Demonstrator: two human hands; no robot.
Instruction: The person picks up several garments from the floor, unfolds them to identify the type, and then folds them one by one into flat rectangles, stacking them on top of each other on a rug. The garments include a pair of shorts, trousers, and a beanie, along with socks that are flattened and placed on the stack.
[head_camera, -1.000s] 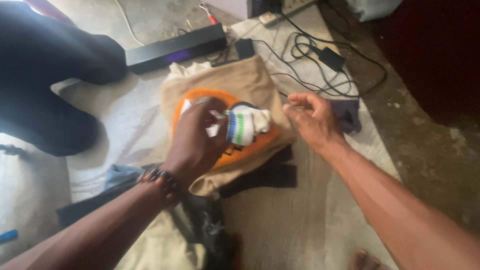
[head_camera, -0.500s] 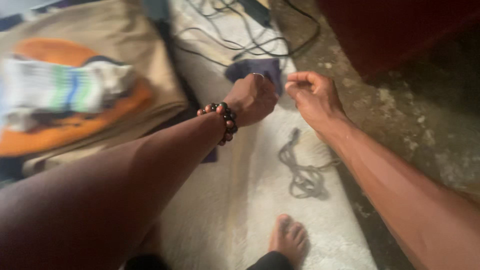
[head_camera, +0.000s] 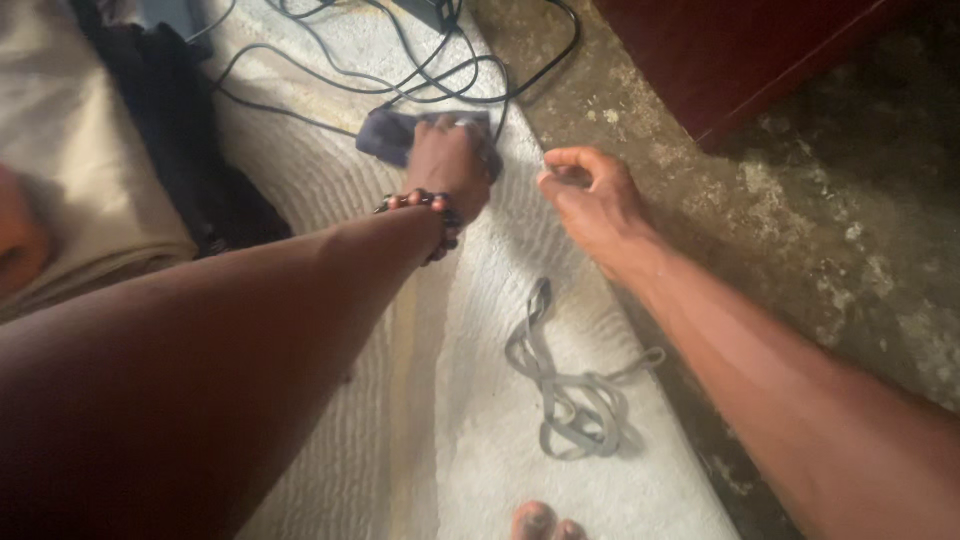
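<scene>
My left hand (head_camera: 449, 162), with a bead bracelet (head_camera: 420, 205) on the wrist, reaches across the white ribbed mat (head_camera: 480, 440) and closes its fingers on a small dark blue cloth (head_camera: 385, 133) that lies near the mat's far edge. My right hand (head_camera: 585, 200) hovers just to the right of it, over the mat's edge, with fingers loosely curled and nothing in them.
Black cables (head_camera: 400, 60) tangle beyond the cloth. A grey strap (head_camera: 565, 400) lies looped on the mat below my right arm. Folded beige fabric (head_camera: 70, 210) and a dark garment (head_camera: 190, 150) sit left. Rough concrete floor (head_camera: 780, 210) and dark red furniture (head_camera: 760, 50) lie right.
The view has swung right, away from the clothes pile and the striped sock. My left hand left the sock, crossed to the dark blue cloth and closed on it. My right hand stayed nearby.
</scene>
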